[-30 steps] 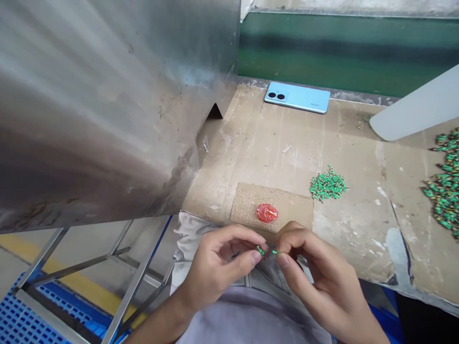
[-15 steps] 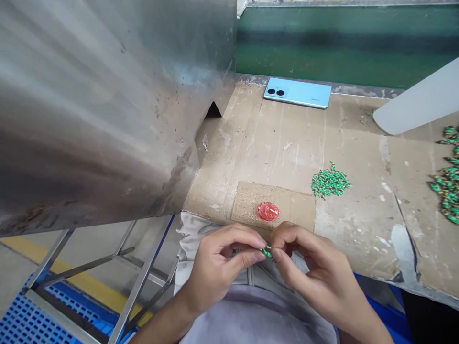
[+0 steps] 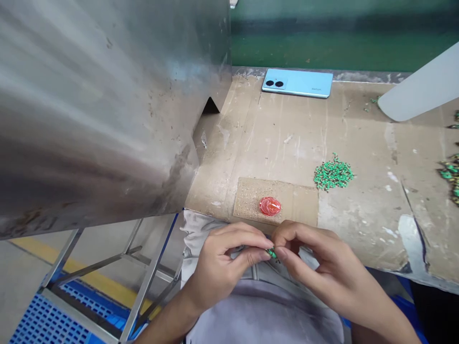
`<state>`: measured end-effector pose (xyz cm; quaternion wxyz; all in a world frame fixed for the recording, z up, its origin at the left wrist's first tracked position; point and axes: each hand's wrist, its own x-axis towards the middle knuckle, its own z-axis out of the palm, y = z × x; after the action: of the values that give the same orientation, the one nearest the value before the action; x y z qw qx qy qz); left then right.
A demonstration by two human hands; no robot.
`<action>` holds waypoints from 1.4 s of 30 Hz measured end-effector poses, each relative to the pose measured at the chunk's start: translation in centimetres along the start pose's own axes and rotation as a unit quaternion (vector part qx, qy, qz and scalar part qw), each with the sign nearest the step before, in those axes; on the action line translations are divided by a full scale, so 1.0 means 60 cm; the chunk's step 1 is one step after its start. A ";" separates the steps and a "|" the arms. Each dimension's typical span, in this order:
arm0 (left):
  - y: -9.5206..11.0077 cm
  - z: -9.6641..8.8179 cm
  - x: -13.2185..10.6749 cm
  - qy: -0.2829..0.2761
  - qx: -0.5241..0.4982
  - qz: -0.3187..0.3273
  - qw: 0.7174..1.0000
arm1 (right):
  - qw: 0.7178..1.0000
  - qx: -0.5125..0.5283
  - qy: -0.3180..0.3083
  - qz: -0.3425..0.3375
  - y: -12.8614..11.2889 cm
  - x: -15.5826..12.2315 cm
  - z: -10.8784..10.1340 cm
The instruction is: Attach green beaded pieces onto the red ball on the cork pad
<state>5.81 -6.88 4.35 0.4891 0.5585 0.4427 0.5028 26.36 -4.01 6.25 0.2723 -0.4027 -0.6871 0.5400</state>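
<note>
My left hand point(image 3: 222, 267) and my right hand point(image 3: 315, 267) meet over my lap, just below the table's front edge. Both pinch one small green part point(image 3: 271, 253) between thumb and forefinger, fingertips almost touching. A small red round piece point(image 3: 270, 206) lies on a cardboard patch point(image 3: 297, 203) right above my hands. Farther right on the table sits a small heap of green parts point(image 3: 333, 174).
A large sheet-metal hopper point(image 3: 107, 105) on a steel frame fills the left. A light-blue phone point(image 3: 297, 82) lies at the table's far edge by a green belt point(image 3: 340, 43). A white curved object point(image 3: 423, 88) and more green parts point(image 3: 450, 174) are at the right.
My fingertips have closed together on the green part; a second ago they were slightly apart. The view has tilted down and shifted a little right.
</note>
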 end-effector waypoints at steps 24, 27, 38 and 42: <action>0.002 0.004 0.000 -0.034 0.004 0.018 0.999 | 0.998 -0.013 -0.057 0.002 -0.005 -0.008 -0.022; 0.003 0.004 0.002 -0.040 -0.008 0.016 0.999 | 0.998 -0.014 -0.059 0.002 -0.006 -0.010 -0.023; 0.001 0.000 0.006 -0.063 -0.056 0.008 0.996 | 0.997 0.031 -0.065 0.037 0.001 -0.009 -0.022; 0.005 0.000 0.007 -0.065 -0.056 0.000 0.996 | 0.995 0.048 -0.071 0.047 0.002 -0.006 -0.020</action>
<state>5.86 -6.50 4.67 0.5476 0.5616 0.3813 0.4892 27.56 -3.66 6.46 0.2160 -0.3819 -0.6582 0.6117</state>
